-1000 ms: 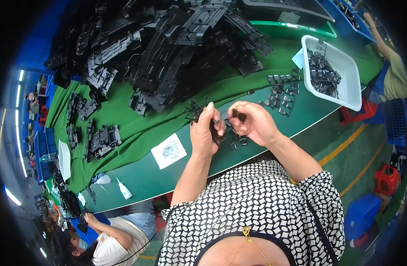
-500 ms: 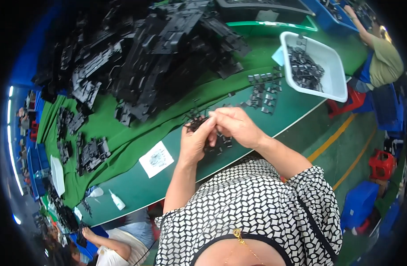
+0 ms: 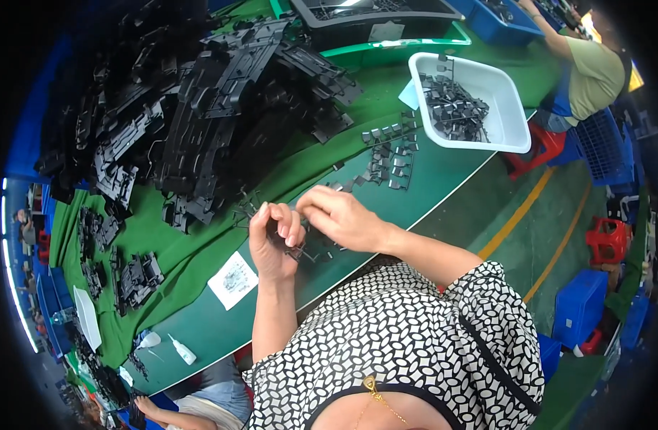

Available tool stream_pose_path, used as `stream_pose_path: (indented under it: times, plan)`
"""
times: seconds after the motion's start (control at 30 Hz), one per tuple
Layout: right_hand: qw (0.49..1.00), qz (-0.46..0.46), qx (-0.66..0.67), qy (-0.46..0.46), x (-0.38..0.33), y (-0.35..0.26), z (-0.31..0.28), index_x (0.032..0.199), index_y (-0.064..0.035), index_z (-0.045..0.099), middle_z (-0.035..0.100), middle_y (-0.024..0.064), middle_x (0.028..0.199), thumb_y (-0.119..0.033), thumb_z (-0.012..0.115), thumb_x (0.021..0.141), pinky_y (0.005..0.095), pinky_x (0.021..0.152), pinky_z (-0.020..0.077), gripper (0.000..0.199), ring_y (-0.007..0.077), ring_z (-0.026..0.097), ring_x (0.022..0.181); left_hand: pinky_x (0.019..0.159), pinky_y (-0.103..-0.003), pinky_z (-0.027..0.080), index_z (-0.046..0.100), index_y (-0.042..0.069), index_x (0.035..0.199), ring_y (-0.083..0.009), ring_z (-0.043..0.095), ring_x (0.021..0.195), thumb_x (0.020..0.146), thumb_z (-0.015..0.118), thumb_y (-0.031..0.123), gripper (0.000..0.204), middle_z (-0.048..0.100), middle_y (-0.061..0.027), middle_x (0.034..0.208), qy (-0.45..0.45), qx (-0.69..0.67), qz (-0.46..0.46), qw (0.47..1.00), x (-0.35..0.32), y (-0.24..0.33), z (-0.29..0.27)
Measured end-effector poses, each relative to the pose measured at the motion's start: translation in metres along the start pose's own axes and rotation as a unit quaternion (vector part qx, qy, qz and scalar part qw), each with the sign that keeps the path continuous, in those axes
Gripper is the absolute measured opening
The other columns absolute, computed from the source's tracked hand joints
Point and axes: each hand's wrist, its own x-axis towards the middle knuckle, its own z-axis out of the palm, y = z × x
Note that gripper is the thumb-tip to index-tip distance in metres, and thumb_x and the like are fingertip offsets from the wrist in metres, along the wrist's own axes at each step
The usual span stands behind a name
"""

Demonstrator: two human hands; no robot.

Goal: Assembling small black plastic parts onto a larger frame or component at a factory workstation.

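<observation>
Over the green table, my left hand point(image 3: 275, 242) is closed around a bunch of thin black plastic pieces point(image 3: 305, 254), which stick out past the fingers on both sides. Close to its right, my right hand point(image 3: 343, 218) has thumb and fingers pinched together; whatever sits between those fingertips is hidden. Below and between the hands, a few black bits show against the tabletop. Beyond my right hand, rows of small black clips point(image 3: 392, 154) on thin frames lie on the table. A white tub point(image 3: 512, 100) at the far right holds more small black parts.
Large black plastic panels point(image 3: 229, 79) are heaped at the far left on a green cloth point(image 3: 186, 261). Nearer lie a printed white paper point(image 3: 233, 280) and a small white bottle point(image 3: 181, 350). Two people work nearby, at the upper right and lower left. A red stool point(image 3: 606, 240) stands on the floor.
The view has shifted, so the table things appear farther left. My left hand has turned, its curled fingers now showing, and the two hands are slightly farther apart.
</observation>
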Motion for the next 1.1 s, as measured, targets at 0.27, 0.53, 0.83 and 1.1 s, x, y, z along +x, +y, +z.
stream_pose_path:
  times: [0.27,0.53,0.83,1.1]
  plan:
    - [0.891,-0.162,-0.408,0.114,0.01,0.003,-0.083,0.088,-0.0017,0.055,0.051,0.0122,0.081,0.001,0.055,0.07,0.0353,0.069,0.0436,0.017,0.0281,0.052,0.078,0.048,-0.022,0.03,0.054,0.009,0.086,-0.0095,0.041,0.056,0.089,0.048,0.028,0.02,0.043,0.0016,0.064,0.038,0.043,-0.009,0.998,-0.002,0.0,-0.003]
    - [0.82,-0.085,-0.562,0.07,0.003,0.021,-0.11,0.076,0.0002,0.051,0.046,0.0115,0.079,0.001,0.05,0.07,0.0343,0.068,0.0436,0.005,0.0262,0.049,0.076,0.047,-0.022,0.029,0.04,0.009,0.064,-0.0112,0.039,0.052,0.09,0.045,0.036,0.038,0.037,-0.0005,0.058,-0.014,0.041,-0.012,0.999,0.001,-0.005,-0.005]
    - [0.833,-0.079,-0.539,0.093,0.011,0.019,-0.104,0.075,0.0003,0.053,0.048,0.0114,0.076,-0.001,0.054,0.073,0.0351,0.064,0.0458,0.003,0.0254,0.052,0.075,0.045,-0.022,0.029,0.041,0.009,0.065,-0.0102,0.037,0.049,0.092,0.041,0.033,0.036,0.037,-0.0007,0.056,0.016,0.119,-0.025,0.992,-0.002,-0.005,-0.002]
    - [0.991,0.019,-0.13,-0.025,0.009,-0.038,-0.043,0.078,-0.0005,0.058,0.051,0.0077,0.071,-0.007,0.061,0.072,0.028,0.055,0.0424,0.009,0.0165,0.052,0.062,0.05,-0.022,0.038,0.054,0.002,0.073,-0.0078,0.047,0.055,0.084,0.059,0.023,0.024,0.052,0.0001,0.062,0.045,0.294,0.067,0.952,-0.001,-0.024,-0.009]
